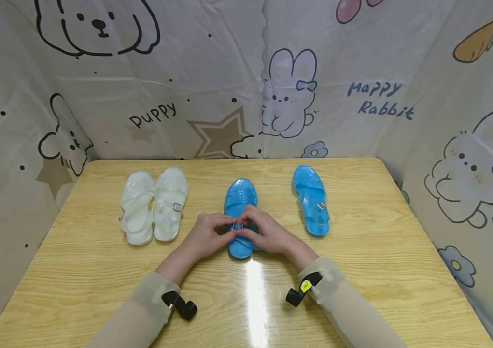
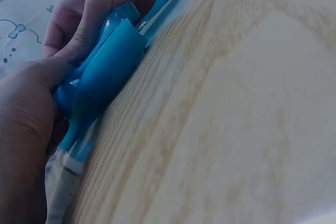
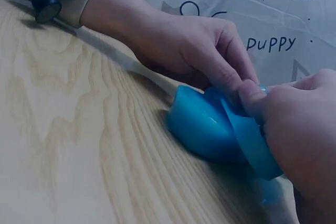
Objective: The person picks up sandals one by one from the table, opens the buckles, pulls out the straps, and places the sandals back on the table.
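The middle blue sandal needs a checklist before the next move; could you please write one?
1. Middle blue sandal sole-down on the table: ok.
2. Left hand and right hand both pinching at the strap: ok.
3. Buckle fastened: cannot tell, the hands partly cover it.
4. Other blue sandal clear of both hands: ok, apart to the right.
5. White sandals clear of both hands: ok, on the left.

Fingers (image 1: 222,220) hide part of middle blue sandal (image 1: 241,192)

In the head view, whether its buckle (image 1: 238,225) is fastened is too small to tell. The left wrist view's edge crops the left hand (image 2: 26,98); the right wrist view's, the right hand (image 3: 310,129). Sleeves (image 1: 131,309) and tabletop (image 1: 216,314) run off the head view's bottom edge.
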The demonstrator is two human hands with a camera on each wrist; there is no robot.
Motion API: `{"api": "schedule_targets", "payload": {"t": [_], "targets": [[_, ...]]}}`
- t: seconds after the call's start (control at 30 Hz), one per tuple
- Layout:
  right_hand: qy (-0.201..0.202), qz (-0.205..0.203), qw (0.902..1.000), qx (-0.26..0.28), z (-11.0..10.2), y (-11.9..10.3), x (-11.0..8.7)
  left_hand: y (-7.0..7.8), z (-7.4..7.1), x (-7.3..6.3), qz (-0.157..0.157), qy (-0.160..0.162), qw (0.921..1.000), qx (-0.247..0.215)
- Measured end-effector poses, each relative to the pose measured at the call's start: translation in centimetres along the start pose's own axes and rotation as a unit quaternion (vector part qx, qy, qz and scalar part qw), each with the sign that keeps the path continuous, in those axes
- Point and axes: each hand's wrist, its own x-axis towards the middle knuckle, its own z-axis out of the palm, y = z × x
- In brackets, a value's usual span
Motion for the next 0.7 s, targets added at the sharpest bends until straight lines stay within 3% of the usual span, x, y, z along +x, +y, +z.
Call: {"api": "schedule_targets", "payload": {"t": [0.17,0.3,0.53,0.7], "targets": [[0.035,-0.024,0.999,0.016,0.35,0.19,-0.16,0.0,0.11,0.03,0.013,0.009,0.9999,-0.006],[0.062,-0.041,0.9964,0.042,0.43,0.23,-0.24,0.09,0.07,-0.01,0.006,0.015,0.9997,-0.016],[0.068,-0.042,0.9962,0.035,0.27,0.1,-0.18,0.22,-0.05,-0.06,-0.01,0.007,0.9996,-0.025],[0.071,-0.056,0.9958,0.016,-0.31,-0.3,-0.13,0.46,-0.31,-0.23,-0.017,0.02,0.9997,0.001]]}}
